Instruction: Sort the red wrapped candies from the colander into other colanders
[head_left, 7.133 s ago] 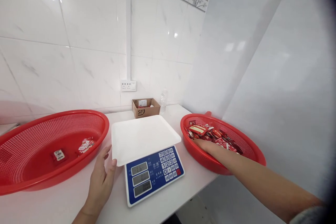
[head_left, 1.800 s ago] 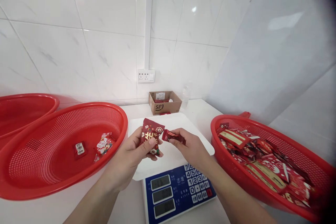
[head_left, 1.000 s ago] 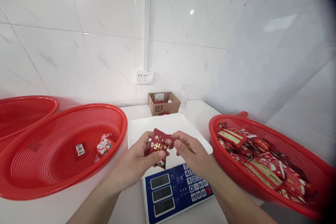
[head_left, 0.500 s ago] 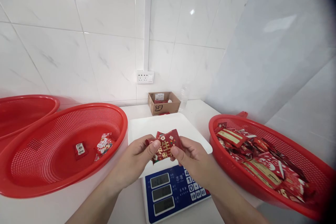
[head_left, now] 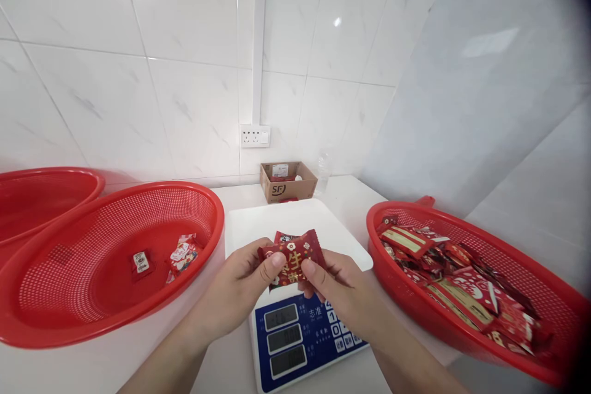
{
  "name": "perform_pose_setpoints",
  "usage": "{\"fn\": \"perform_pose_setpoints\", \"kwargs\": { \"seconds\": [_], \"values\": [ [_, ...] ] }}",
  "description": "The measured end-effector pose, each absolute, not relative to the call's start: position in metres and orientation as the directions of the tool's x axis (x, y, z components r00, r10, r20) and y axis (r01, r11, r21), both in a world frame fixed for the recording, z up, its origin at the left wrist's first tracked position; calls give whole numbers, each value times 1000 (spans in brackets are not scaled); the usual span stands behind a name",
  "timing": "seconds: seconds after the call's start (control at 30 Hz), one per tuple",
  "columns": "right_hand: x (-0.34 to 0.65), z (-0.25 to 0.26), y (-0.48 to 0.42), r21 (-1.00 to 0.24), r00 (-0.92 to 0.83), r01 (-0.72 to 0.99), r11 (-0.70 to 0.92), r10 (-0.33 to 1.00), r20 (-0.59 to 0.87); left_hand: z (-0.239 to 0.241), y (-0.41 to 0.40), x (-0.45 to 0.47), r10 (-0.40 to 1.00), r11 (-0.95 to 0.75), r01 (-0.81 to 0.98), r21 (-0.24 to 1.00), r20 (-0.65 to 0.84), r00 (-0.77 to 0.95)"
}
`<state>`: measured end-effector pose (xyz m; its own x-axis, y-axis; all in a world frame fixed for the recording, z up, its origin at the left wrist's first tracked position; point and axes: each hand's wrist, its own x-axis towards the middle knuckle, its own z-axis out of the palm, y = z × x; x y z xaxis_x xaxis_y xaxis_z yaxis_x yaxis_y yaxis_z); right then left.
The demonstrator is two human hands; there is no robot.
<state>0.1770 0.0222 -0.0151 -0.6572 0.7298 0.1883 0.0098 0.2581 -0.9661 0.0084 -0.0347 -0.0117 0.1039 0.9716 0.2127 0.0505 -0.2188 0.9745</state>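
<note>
A dark red candy packet [head_left: 295, 258] with gold characters and small flowers is pinched between both my hands. My left hand [head_left: 244, 280] grips its left end, thumb on the front. At the packet's right end, my right hand [head_left: 337, 283] holds on with its thumb near the characters. Both hands are above the front of a digital scale [head_left: 295, 338], whose white weighing plate [head_left: 258, 218] extends behind them. Behind the held packet, the top of another red packet [head_left: 284, 237] shows; its lower part is hidden.
To the left, a red plastic basket [head_left: 210, 209] contains a few packets, and another red basket [head_left: 87, 178] stands beyond it. On the right a red basket [head_left: 383, 246] holds many packets. An SF cardboard box [head_left: 295, 191] and a clear bottle [head_left: 323, 172] stand near the tiled wall.
The held packet has tilted slightly and shifted a little to the right in my fingers. More of the packet behind it now shows. The baskets and scale stay in place.
</note>
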Motion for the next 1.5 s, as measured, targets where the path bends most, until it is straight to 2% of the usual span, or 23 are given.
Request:
{"fn": "perform_pose_setpoints", "kwargs": {
  "seconds": [0.13, 0.43, 0.63, 0.83, 0.97, 1.17, 1.33, 1.5],
  "values": [
    [176, -17, 22, -963, -645, -10, 270, 734, 212, -10, -35, 9, 960, -196, 1, 981, 192, 202],
    [176, -18, 18, -955, -689, -51, 292, 682, 246, -13, -39, 10, 961, -141, -88, 986, 157, 228],
    [176, -19, 17, -965, -686, -62, 255, 691, 227, -10, -41, 13, 976, -116, -62, 991, 125, 177],
    [175, -20, 18, -960, -628, -21, 280, 744, 231, -5, -40, 14, 982, -171, 63, 983, 165, 94],
    [172, -22, 17, -969, -599, 10, 248, 777, 193, -7, -39, 15, 979, -202, 72, 977, 201, 26],
    [164, -27, 13, -975, -572, 46, 218, 806, 153, -12, -36, 17, 972, -235, 47, 971, 234, 24],
    [158, -28, 8, -982, -514, -51, 181, 838, 181, -10, -37, 17, 979, -202, 12, 979, 201, 35],
    [156, -26, 5, -975, -492, -158, 157, 844, 215, -9, -41, 17, 972, -193, -92, 977, 203, 118]
  ]
}}
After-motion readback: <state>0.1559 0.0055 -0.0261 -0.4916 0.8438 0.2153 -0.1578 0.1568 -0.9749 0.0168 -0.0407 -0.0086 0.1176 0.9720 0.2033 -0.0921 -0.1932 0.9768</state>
